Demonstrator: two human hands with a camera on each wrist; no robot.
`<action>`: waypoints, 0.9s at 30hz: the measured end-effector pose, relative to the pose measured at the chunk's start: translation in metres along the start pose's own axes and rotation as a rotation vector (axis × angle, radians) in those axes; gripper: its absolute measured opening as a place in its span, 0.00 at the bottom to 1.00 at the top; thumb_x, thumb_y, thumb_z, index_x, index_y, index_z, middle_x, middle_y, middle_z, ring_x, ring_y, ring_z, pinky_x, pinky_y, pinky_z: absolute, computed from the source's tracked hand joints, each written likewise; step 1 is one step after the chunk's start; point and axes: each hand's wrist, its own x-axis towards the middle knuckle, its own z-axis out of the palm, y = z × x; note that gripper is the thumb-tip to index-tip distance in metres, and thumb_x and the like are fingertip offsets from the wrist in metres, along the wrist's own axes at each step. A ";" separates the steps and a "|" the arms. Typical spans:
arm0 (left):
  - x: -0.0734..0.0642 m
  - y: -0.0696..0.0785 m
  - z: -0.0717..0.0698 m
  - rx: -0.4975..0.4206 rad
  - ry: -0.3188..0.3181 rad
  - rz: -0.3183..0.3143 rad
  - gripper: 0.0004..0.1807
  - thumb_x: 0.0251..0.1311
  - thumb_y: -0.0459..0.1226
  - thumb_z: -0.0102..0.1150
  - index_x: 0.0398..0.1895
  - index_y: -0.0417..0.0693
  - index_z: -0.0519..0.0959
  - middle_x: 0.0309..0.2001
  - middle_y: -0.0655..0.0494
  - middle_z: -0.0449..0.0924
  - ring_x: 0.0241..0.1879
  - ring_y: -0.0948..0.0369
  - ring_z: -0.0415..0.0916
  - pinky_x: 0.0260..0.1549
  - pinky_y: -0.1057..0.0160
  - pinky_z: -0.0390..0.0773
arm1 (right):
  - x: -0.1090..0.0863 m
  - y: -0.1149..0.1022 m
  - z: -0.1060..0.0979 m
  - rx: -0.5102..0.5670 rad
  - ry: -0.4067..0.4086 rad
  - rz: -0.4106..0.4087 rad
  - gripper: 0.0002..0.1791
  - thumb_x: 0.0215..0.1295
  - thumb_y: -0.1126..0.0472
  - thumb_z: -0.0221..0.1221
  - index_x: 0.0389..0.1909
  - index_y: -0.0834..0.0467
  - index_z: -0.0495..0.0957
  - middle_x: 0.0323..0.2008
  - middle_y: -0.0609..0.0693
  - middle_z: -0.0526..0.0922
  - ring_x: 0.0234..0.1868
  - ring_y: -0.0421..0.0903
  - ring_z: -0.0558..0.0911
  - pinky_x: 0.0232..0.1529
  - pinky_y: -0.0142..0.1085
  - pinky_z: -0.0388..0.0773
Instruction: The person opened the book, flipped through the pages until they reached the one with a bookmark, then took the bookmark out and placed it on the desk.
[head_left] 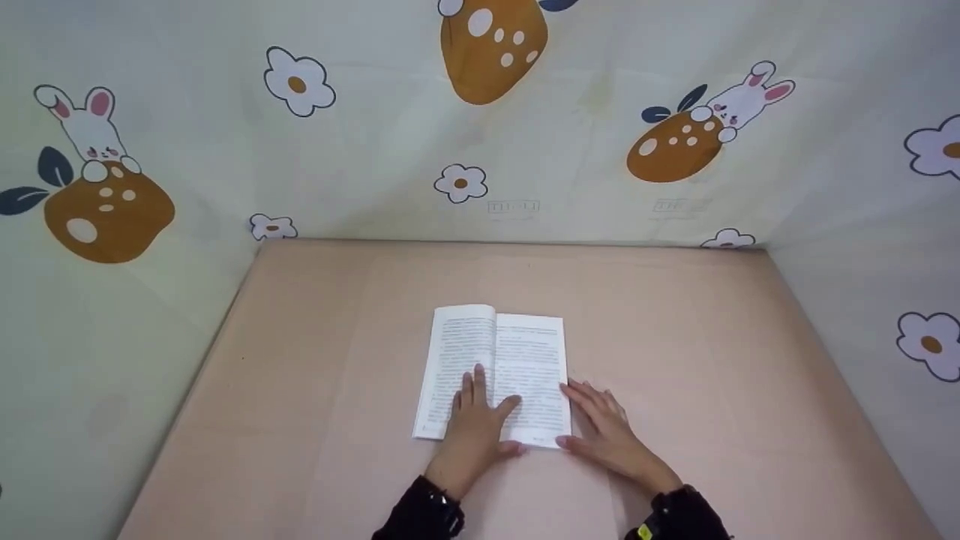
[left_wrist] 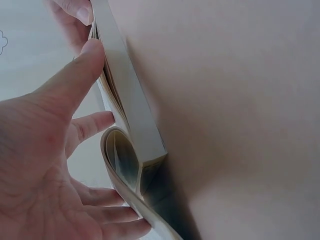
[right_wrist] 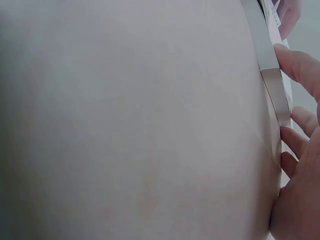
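An open book [head_left: 527, 352] with printed pages lies on the table, its left-hand pages curving up near the spine. My left hand [head_left: 472, 431] rests across the lower left page with fingers spread, the index finger reaching onto the right page. In the left wrist view, the thumb [left_wrist: 90, 55] touches the book's lower edge, where the page block [left_wrist: 132, 90] shows from the side. My right hand [head_left: 604, 427] is at the book's lower right corner, thumb at the corner and fingertips against the side edge. In the right wrist view those fingers [right_wrist: 295, 140] lie loosely along the edge.
The table [head_left: 300, 375] has a plain pinkish-beige cover. Pale cloth walls [head_left: 375, 150] printed with rabbits, fruit and flowers stand at the back and both sides. Dark sleeves [head_left: 424, 510] cover both forearms.
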 end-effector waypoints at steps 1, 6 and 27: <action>0.000 0.000 0.000 -0.004 0.001 0.000 0.39 0.39 0.57 0.66 0.60 0.57 0.72 0.68 0.25 0.47 0.67 0.32 0.48 0.61 0.39 0.62 | 0.000 0.000 0.000 -0.001 0.001 0.004 0.43 0.54 0.44 0.62 0.68 0.56 0.59 0.69 0.58 0.59 0.71 0.64 0.50 0.67 0.60 0.36; 0.002 -0.002 -0.003 -0.040 -0.008 0.001 0.39 0.39 0.57 0.65 0.60 0.57 0.73 0.68 0.25 0.47 0.67 0.32 0.47 0.61 0.39 0.61 | 0.001 0.000 0.000 -0.009 0.005 0.041 0.48 0.52 0.43 0.63 0.71 0.56 0.53 0.69 0.61 0.57 0.70 0.65 0.50 0.67 0.60 0.37; 0.000 -0.014 -0.014 -0.131 0.005 0.033 0.29 0.48 0.53 0.57 0.56 0.58 0.76 0.66 0.28 0.55 0.65 0.35 0.56 0.56 0.46 0.71 | 0.000 0.003 0.001 -0.004 0.007 0.033 0.50 0.51 0.43 0.64 0.71 0.57 0.53 0.69 0.61 0.58 0.70 0.64 0.51 0.68 0.59 0.36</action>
